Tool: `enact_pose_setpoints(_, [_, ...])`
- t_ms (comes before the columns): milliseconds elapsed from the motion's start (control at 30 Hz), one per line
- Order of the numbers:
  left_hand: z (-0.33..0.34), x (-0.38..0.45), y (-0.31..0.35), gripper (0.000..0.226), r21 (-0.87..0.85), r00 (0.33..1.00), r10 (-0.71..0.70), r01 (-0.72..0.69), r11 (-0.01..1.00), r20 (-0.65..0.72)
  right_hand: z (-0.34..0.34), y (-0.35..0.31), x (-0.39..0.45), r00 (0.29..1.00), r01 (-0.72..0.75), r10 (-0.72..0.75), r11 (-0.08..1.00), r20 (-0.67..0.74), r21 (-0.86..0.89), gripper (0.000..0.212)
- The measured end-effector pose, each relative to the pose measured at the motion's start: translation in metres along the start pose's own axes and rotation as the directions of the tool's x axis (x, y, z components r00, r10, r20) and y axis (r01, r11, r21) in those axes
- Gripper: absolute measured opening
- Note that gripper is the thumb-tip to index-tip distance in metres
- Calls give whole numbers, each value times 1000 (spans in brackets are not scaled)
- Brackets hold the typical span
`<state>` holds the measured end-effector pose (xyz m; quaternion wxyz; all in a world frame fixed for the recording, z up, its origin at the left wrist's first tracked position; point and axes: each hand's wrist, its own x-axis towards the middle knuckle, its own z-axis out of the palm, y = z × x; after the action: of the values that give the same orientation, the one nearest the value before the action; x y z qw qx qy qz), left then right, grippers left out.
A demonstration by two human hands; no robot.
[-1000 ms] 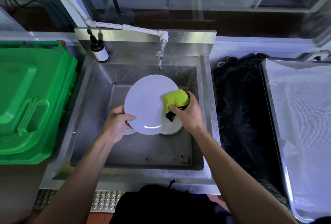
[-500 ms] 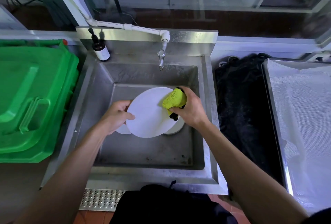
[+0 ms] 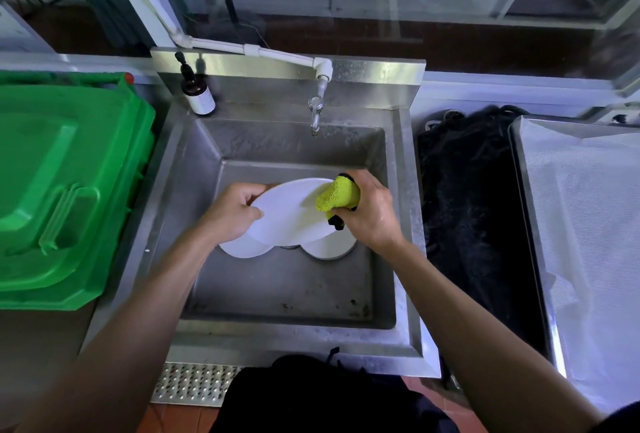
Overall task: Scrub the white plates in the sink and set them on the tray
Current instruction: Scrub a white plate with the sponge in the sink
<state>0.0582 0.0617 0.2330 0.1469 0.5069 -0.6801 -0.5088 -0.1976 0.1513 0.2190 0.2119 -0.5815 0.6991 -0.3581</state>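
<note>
Gripping the white plate (image 3: 287, 211) by its left edge with the left hand (image 3: 230, 212). Squeezing the yellow sponge (image 3: 337, 195) in the right hand (image 3: 369, 212), rubbing the plate's right edge. Tilting above two more plates (image 3: 329, 245), near the sink (image 3: 194, 169) back wall.

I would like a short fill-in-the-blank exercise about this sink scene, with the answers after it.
1. The left hand grips the rim of a white ____.
2. The right hand holds a ____ scrubbing cloth against the held plate.
3. The soap bottle stands at the sink's back ____ corner.
4. The bin left of the sink is ____.

Answers: plate; yellow-green; left; green
</note>
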Motion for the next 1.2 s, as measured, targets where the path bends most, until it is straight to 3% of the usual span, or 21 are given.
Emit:
enact_pose_setpoints(167, [12, -3, 1, 76, 12, 994, -15, 16, 1000, -106, 0, -2, -8, 995, 80, -84, 994, -61, -76, 56])
enact_pose_setpoints(300, [27, -4, 4, 66, -133, 988, -54, 34, 990, -143, -3, -4, -13, 988, 120, -132, 984, -82, -135, 52])
enact_pose_setpoints(467, [35, -10, -7, 69, -243, 982, -95, 54, 969, -161, -6, -2, -19, 981, 140, -159, 976, -110, -167, 49])
enact_pose_setpoints(533, [39, -15, -12, 55, -329, 967, -178, 111, 938, -181, -5, 0, -22, 980, 139, -160, 976, -119, -165, 49])
enact_pose_setpoints(600, [40, -19, -19, 43, -516, 918, -346, 204, 832, -195, -5, 1, -23, 977, 138, -160, 978, -139, -154, 49])
enact_pose_setpoints(700, [41, -27, -35, 40, -793, 810, -587, 370, 484, 20, -5, 1, -24, 968, 147, -173, 978, -180, -147, 49])
enact_pose_setpoints(800, [45, -33, -33, 71, -844, 781, -566, 472, 256, 265, -5, 0, -25, 953, 190, -225, 965, -202, -180, 46])
enact_pose_setpoints(867, [48, -31, -21, 82, -849, 793, -517, 484, 211, 323, -3, -1, -26, 943, 218, -262, 953, -207, -210, 44])
enact_pose_setpoints(967, [49, -21, 3, 77, -869, 809, -502, 452, 199, 306, 2, -1, -29, 924, 267, -319, 933, -209, -242, 37])
enact_pose_setpoints(1200, [48, -15, 21, 12, -967, 836, -524, 241, 82, 164, 6, 4, -35, 889, 345, -399, 906, -225, -245, 37])
